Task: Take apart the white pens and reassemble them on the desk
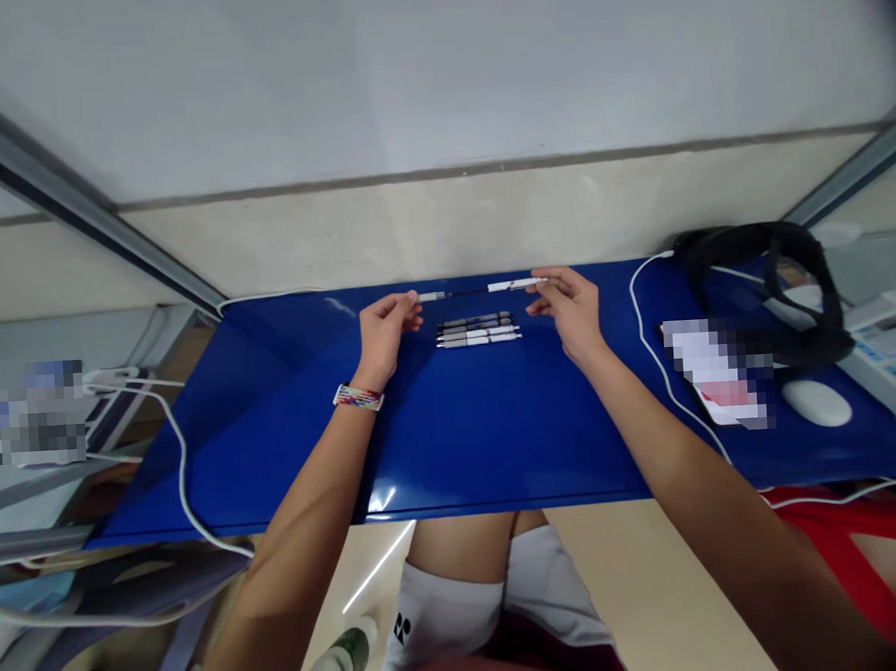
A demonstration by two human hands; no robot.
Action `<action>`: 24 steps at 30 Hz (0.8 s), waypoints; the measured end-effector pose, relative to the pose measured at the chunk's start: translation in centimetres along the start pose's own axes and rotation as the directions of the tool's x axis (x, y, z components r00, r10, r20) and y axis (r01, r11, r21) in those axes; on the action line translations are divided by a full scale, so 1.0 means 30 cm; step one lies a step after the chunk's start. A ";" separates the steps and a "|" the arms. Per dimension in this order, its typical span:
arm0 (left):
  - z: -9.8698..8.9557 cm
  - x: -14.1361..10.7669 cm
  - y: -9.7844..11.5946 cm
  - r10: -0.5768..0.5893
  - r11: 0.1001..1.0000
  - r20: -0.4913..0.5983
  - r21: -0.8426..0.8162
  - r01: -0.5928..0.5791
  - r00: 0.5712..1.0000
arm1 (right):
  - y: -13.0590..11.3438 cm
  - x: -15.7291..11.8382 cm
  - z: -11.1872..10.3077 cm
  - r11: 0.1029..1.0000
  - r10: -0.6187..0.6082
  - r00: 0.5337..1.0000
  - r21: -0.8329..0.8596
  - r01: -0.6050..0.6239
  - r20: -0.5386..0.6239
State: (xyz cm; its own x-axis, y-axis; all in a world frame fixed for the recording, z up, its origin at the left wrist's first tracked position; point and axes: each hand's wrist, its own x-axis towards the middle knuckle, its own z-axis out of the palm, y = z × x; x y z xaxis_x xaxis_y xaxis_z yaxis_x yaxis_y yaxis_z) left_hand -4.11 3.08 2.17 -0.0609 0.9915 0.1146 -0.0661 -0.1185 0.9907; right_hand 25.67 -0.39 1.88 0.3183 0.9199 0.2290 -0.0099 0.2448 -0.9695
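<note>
My left hand point(385, 331) pinches the grey grip section point(432, 296) of a pen by its end, above the far side of the blue table. My right hand point(571, 314) has its thumb and finger closed on the white barrel point(511, 285) of the same pen. A thin dark refill point(468, 292) bridges the gap between the two pulled-apart parts. Just below them, several pens point(478, 331) with white, grey and dark barrels lie side by side in a row, touching neither hand.
The blue table point(498, 423) meets a wall at the back. At right are a black headset strap point(765, 289), a partly blurred phone point(716, 371), a white mouse point(817, 402) and a white cable point(647, 335). Another cable point(180, 460) hangs at left. A bottle point(345, 661) stands below.
</note>
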 end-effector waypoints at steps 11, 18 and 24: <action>0.015 -0.007 -0.005 0.030 0.999 0.113 0.026 -0.033 0.993 | -0.006 -0.015 0.018 1.000 0.030 0.997 0.008 -0.030 0.071; 0.017 -0.018 0.011 0.043 0.999 0.134 0.015 -0.046 0.990 | -0.003 -0.017 0.020 1.000 0.015 0.993 0.003 -0.016 0.115; 0.022 -0.032 0.025 0.011 1.000 0.198 0.008 -0.013 0.980 | -0.010 -0.030 0.029 0.999 -0.005 0.985 0.041 -0.002 0.175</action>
State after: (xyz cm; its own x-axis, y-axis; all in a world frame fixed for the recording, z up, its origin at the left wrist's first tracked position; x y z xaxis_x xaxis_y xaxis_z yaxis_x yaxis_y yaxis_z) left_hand -3.44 2.06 2.86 0.1368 0.9809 0.1380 -0.0572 -0.1313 0.9897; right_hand 24.56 -1.01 2.04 0.1477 0.9581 0.2454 -0.0495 0.2550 -0.9657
